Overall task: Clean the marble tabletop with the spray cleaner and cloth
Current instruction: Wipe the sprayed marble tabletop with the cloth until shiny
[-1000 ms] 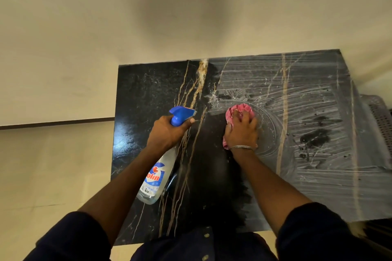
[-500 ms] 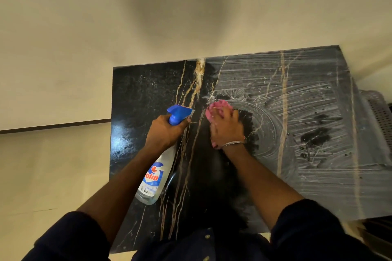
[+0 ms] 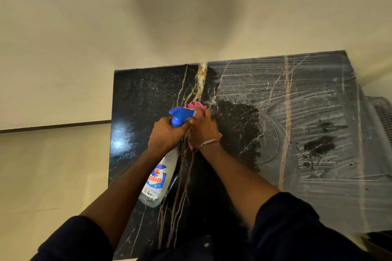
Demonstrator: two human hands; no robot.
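1. Fingers [image 3: 200, 117] of the right hand [image 3: 202, 131] are pressed down and curled over the pink cloth [image 3: 196, 105], holding it bunched against the black marble worktop [image 3: 137, 95] just right of the gold vein [image 3: 200, 78].
2. Left hand [image 3: 167, 133] is wrapped shut around the neck of the spray bottle [image 3: 158, 180], whose blue trigger head [image 3: 180, 115] points up toward the vein and sits touching, or very nearly touching, the cloth hand.
3. Cleaner is spread as a white smeared film [image 3: 318, 101] across the worktop right of the vein, with a dark wiped patch [image 3: 237, 125] just beside the cloth; left of the vein the stone looks dark and glossy, with no film on it.
4. Risk one: the two hands are crowded together, so a wipe to the left could knock the trigger head and jolt the bottle.
5. Risk two: a squeeze now would likely wet the cloth hand, not the stone.
6. Risk three: that film could dry into streaks if the cloth lingers here near the vein.
7. Risk four: the bottle hangs tilted over the worktop's near part, and a wet grip might let it slip onto the marble.
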